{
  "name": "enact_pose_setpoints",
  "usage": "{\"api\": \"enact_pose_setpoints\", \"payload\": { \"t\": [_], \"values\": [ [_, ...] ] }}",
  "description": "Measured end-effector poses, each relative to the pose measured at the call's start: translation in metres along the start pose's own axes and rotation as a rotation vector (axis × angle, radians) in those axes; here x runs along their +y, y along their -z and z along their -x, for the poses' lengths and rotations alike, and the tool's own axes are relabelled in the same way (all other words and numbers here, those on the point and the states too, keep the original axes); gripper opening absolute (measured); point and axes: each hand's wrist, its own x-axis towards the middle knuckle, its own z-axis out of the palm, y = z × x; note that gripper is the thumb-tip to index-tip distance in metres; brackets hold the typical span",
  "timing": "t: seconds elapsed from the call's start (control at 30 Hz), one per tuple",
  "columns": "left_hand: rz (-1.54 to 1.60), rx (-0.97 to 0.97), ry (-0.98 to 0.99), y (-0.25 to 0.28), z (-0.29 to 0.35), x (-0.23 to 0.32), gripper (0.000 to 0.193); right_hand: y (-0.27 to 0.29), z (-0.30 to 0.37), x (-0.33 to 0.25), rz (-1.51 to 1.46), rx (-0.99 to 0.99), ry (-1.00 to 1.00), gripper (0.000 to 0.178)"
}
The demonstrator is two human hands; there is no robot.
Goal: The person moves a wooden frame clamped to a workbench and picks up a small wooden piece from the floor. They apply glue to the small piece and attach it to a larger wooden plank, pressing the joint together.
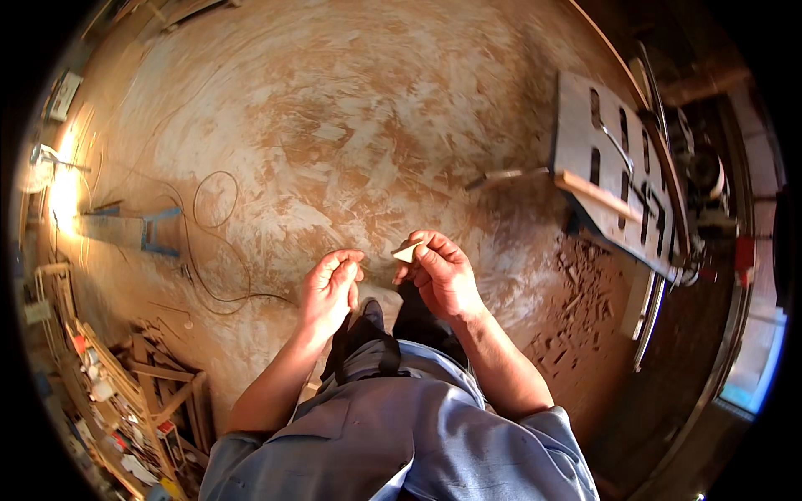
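While I watch from afar, right hand (441,271) pinches the pale wedge (408,250) above the floor (334,125) | left hand (332,285) curled nearby, can't tell if it's gripping anything | slight fingertip hold: one slip could drop it, I'd say

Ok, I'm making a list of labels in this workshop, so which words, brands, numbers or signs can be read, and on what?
None can be read.
Pale piece in the right hand: no marking visible.
Grey slotted table: no lettering visible.
Small items crowded at lower left: too small and blurred to tell.
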Motion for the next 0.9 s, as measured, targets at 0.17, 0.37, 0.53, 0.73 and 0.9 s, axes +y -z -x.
{"api": "enact_pose_setpoints", "payload": {
  "t": [0.17,0.37,0.53,0.73,0.9],
  "values": [
    [-0.098,0.200,0.098,0.072,-0.045,0.026,0.022,-0.042,-0.116,-0.001,-0.002,-0.032,-0.233,0.015],
    [-0.199,0.601,0.246,0.185,-0.084,0.047,0.027,-0.100,-0.252,0.005,0.077,-0.205,-0.272,0.015],
    [-0.062,0.798,0.342,0.249,-0.096,0.032,0.037,-0.165,-0.355,-0.008,0.143,-0.265,-0.353,0.016],
    [0.209,0.902,0.306,0.330,-0.161,0.024,0.050,-0.253,-0.510,-0.006,0.321,-0.316,-0.334,0.018],
    [0.167,0.839,0.366,0.429,-0.248,0.067,0.042,-0.299,-0.615,0.016,0.382,-0.152,-0.291,0.020]
  ]
}}
